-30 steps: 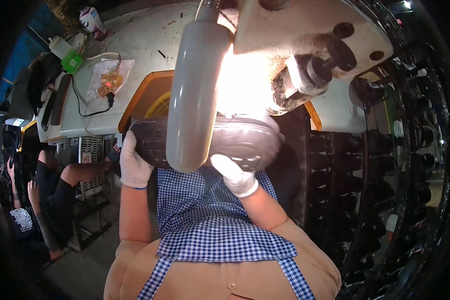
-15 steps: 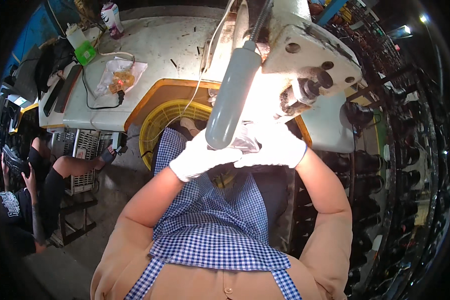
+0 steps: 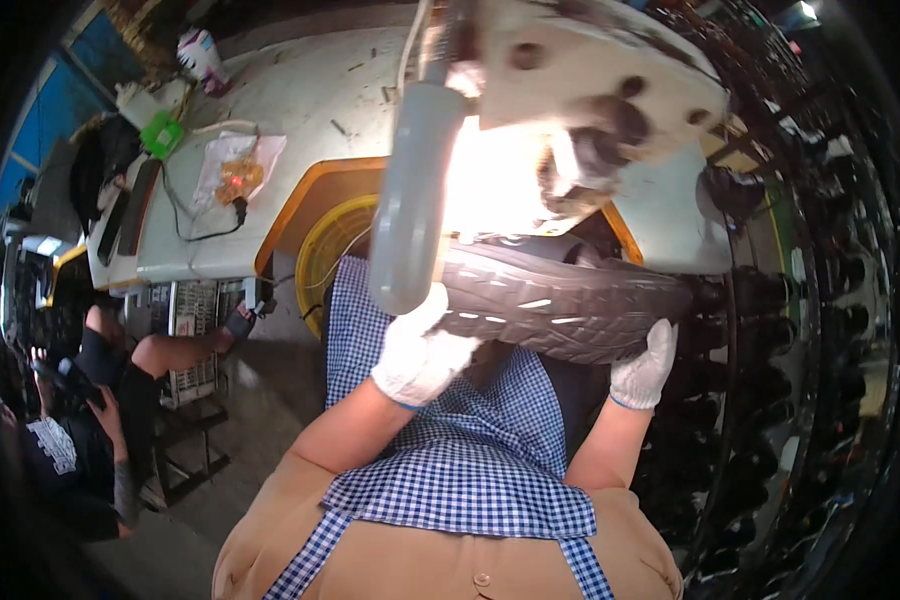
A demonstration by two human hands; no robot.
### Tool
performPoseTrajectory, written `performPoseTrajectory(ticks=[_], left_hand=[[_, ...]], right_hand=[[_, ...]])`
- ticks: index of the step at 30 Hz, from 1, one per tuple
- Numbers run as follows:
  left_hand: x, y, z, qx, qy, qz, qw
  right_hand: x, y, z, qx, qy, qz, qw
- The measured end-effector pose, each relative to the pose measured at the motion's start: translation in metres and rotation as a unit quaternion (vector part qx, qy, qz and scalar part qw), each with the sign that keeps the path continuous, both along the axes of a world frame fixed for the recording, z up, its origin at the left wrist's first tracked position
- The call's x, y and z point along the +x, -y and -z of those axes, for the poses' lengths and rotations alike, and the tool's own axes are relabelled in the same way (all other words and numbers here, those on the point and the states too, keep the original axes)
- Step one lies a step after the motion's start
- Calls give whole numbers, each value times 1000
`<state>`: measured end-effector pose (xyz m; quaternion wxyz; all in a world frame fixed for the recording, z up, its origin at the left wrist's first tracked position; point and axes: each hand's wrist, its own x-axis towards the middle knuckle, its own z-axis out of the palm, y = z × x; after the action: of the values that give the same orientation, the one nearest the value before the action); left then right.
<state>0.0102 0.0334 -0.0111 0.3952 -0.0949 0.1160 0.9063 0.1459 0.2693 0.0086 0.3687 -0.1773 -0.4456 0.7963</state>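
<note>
left hand (image 3: 422, 352) and right hand (image 3: 644, 370) are sitting apart now instead of bunched together, so the dark shoe (image 3: 560, 308) is lying crosswise, tread facing the person. they're gripping its two ends from below. grey lamp (image 3: 410, 195) is hanging by the left end, machine (image 3: 580, 50) and table (image 3: 310, 95) sitting beyond.

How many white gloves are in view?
2. The left glove is against the dark sole, just below the lamp; the right glove is at the sole's right end. Dim edges could hide others.
</note>
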Motion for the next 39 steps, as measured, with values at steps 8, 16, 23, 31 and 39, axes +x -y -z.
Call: performPoseTrajectory(ticks=[8,16,23,31,39], left_hand=[[-18,36,47,-236,-228,110,938],[-14,38,73,-177,-163,121,963],[-7,10,72,-219,-111,120,962],[6,-15,62,-201,-142,190,950],[25,-34,53,-51,-86,90,991]], right_hand=[[58,-20,-45,118,7,292,949],[-3,-251,-39,599,582,372,404],[38,-326,44,659,572,385,302],[82,-219,-70,630,548,324,444],[73,13,-21,134,169,65,974]])
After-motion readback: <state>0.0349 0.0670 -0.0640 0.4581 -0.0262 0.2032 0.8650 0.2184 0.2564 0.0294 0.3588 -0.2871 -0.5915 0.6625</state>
